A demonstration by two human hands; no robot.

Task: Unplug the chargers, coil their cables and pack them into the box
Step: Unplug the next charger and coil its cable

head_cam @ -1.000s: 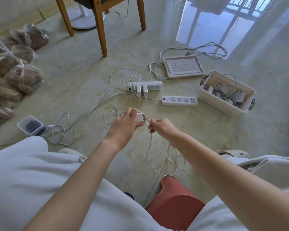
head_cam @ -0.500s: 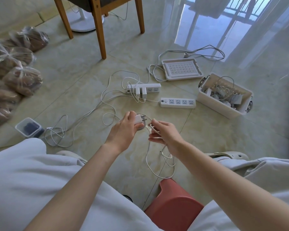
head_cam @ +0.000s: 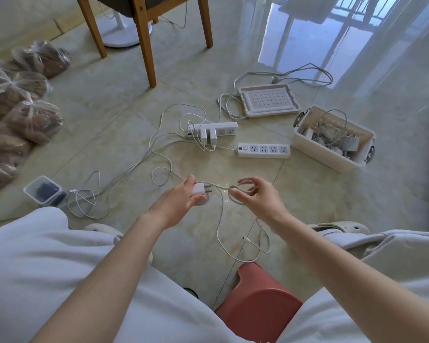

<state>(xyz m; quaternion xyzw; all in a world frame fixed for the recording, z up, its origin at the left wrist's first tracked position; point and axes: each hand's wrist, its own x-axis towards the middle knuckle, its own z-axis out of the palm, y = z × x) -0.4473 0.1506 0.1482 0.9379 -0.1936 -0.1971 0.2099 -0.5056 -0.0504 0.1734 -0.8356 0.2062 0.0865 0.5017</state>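
My left hand grips a white charger with its prongs pointing right. Its white cable runs to my right hand, which pinches a loop of it; the loose end hangs down to the floor. Two more chargers are plugged into a white power strip further ahead. A second power strip lies to its right with nothing plugged in. The open white box at the right holds several chargers and cables.
The box lid lies beyond the strips with a loose cord around it. A wooden chair stands behind. Filled plastic bags line the left. A small lidded container sits near my left knee. A red stool is below me.
My right hand moved to the right, away from the charger, drawing the cable out into a loop. My left hand kept hold of the charger.
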